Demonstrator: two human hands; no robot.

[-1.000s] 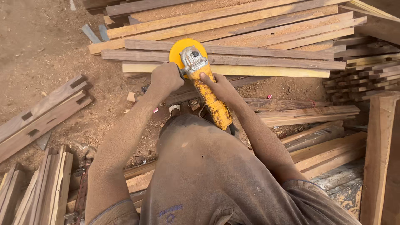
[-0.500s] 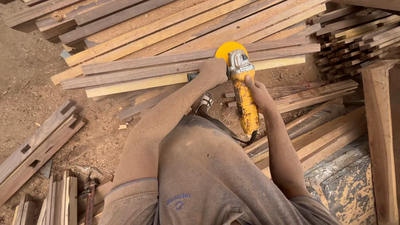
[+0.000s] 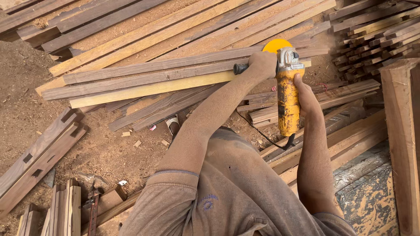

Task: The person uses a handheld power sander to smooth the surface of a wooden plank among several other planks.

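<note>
Ground: bare earth floor (image 3: 26,109) thick with sawdust and small wood chips, no counter in sight.
Stack ahead: long planks (image 3: 144,65) laid side by side across the top of the view, dark ones mixed with a pale yellow plank (image 3: 148,88) at the near edge; sawdust lying on several.
Right side: pile of short sticks (image 3: 376,37) at upper right, a broad upright board (image 3: 400,144) at the edge, more boards (image 3: 345,140) beneath it.
Left side: notched dark boards (image 3: 37,155) lying on the floor, thin slats (image 3: 65,209) at lower left.
Grinder: yellow angle grinder (image 3: 288,94), dusty, disc guard over the right end of the pale plank; black cord trailing from its tail.
Left hand (image 3: 261,64): closed round the black side handle (image 3: 240,68).
Right hand (image 3: 306,96): wrapped round the grinder's body.
</note>
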